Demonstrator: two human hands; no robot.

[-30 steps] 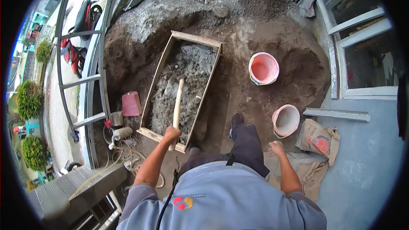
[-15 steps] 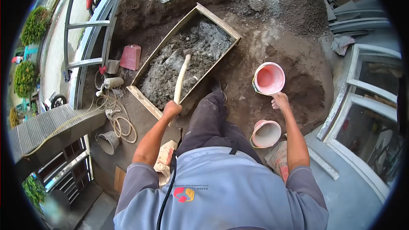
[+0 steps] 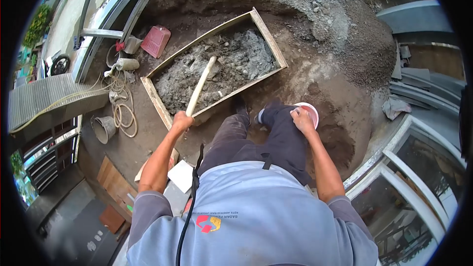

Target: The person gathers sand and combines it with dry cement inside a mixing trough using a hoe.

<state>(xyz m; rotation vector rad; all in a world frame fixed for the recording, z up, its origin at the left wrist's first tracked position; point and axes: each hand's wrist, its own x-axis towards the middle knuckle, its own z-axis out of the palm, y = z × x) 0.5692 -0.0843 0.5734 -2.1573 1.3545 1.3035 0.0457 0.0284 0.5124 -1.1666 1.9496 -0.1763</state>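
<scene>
My left hand (image 3: 182,120) is wrapped round the pale wooden handle of a hoe (image 3: 201,86). The hoe's head lies in wet grey mortar (image 3: 182,81), largely buried, inside a shallow wooden mixing box (image 3: 157,102). On the other side, my right hand (image 3: 302,119) is closed at the edge of a pink bucket with a white rim (image 3: 311,111). My right thigh hides part of that bucket, and its contents cannot be made out.
Sand and gravel (image 3: 340,24) are heaped behind the box. A red plastic scoop (image 3: 155,41), a coiled hose (image 3: 125,113) and a grey bucket (image 3: 104,129) are at the left. Framed windows (image 3: 419,167) lean at the right; a metal ladder (image 3: 102,33) stands upper left.
My view has turned and my legs have shifted right. The pink bucket in my right hand has come lower and closer to my leg. The second bucket is out of sight. My left hand keeps the hoe.
</scene>
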